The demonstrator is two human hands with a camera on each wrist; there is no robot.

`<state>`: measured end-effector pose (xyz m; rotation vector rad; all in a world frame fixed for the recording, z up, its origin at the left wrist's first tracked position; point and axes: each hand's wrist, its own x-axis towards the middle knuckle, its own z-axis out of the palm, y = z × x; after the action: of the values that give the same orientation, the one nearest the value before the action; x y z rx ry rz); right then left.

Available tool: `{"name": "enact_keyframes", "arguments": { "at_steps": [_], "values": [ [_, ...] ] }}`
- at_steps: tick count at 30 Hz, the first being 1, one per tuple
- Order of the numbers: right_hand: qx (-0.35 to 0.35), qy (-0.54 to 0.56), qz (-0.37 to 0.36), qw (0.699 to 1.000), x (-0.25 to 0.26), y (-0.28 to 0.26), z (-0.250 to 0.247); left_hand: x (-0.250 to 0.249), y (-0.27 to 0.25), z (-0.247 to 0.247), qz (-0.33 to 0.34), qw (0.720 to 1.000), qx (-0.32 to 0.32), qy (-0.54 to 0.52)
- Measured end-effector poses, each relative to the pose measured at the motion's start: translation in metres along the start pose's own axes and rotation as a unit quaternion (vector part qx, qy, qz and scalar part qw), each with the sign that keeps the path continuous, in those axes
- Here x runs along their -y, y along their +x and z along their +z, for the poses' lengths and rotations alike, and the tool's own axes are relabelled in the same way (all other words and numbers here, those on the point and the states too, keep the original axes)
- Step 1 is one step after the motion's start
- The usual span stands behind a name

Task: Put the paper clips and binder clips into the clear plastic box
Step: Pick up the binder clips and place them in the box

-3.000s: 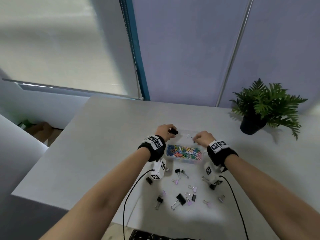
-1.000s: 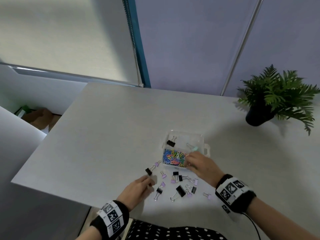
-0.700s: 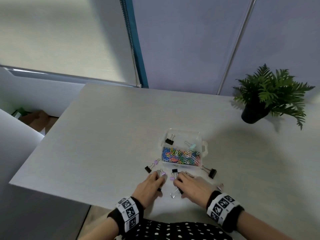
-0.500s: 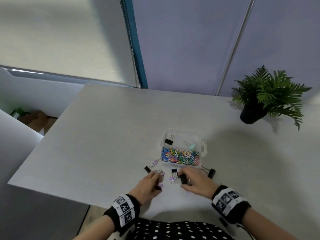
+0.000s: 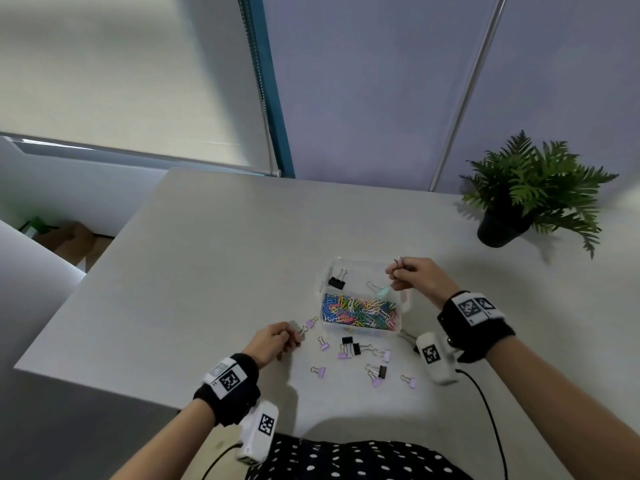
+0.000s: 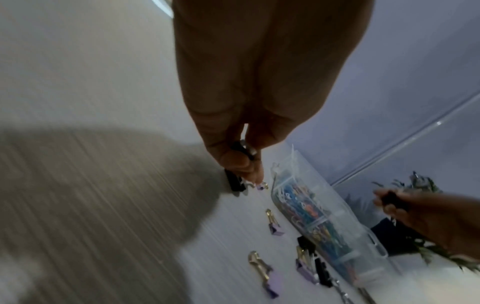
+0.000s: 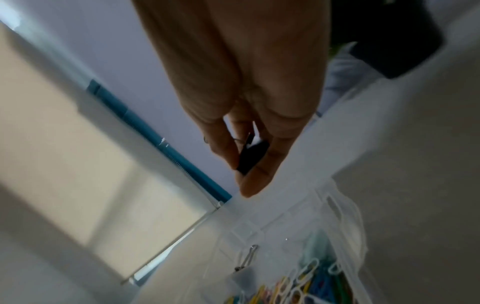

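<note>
Presently: right hand (image 5: 417, 276) pinches black binder clip (image 7: 253, 156) over clear box (image 5: 403, 299); left hand (image 5: 272, 342), at 8 o'clock, pinches another clip (image 6: 235, 182).

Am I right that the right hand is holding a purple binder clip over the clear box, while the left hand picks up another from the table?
Not quite: the clip in the right hand is black, not purple, as the right wrist view shows. The rest holds: that hand is over the clear box, and the left hand pinches a clip at the table.
</note>
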<state>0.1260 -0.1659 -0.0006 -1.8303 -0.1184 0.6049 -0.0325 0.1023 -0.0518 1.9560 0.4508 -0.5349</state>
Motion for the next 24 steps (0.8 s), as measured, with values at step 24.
{"name": "enact_keyframes", "arguments": {
  "at_steps": [24],
  "values": [
    [0.084,-0.516,0.067,0.850,-0.067,-0.053,0.000,-0.007,0.011,-0.011,0.007,0.965,-0.094,0.243]
  ]
}}
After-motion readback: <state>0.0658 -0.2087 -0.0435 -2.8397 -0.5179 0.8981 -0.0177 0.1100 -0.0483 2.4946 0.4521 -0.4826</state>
